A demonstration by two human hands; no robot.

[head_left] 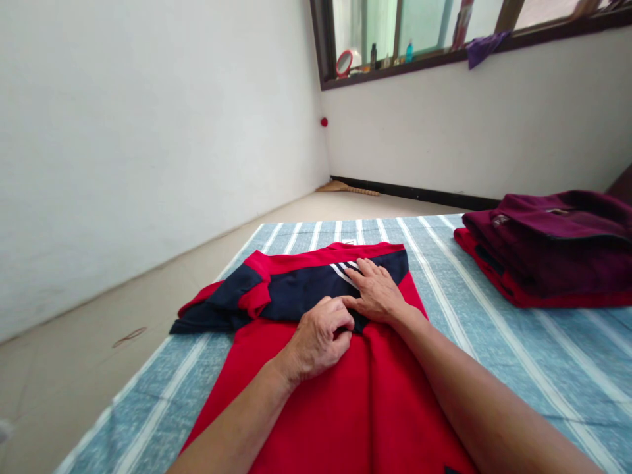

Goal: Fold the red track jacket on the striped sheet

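A red and navy shirt [316, 408] lies on the striped cloth in front of me. One navy sleeve part, marked with white stripes, runs across its upper end. The other sleeve [222, 299] sticks out to the left, its red cuff bent inward. My left hand [320, 336] has its fingers curled at the lower edge of the navy part, seemingly pinching the fabric; its fingertips are partly hidden. Flat over the white stripes rests my right hand [374, 289], fingers stretched out, the thumb side close to my left hand.
Folded clothes, maroon [553, 243] over red [494, 276], are stacked at the right of the blue striped cloth [444, 270]. Beyond its far edge a broom [345, 188] lies on the floor. A white wall [148, 131] stands left; a window ledge holds a round mirror [344, 63].
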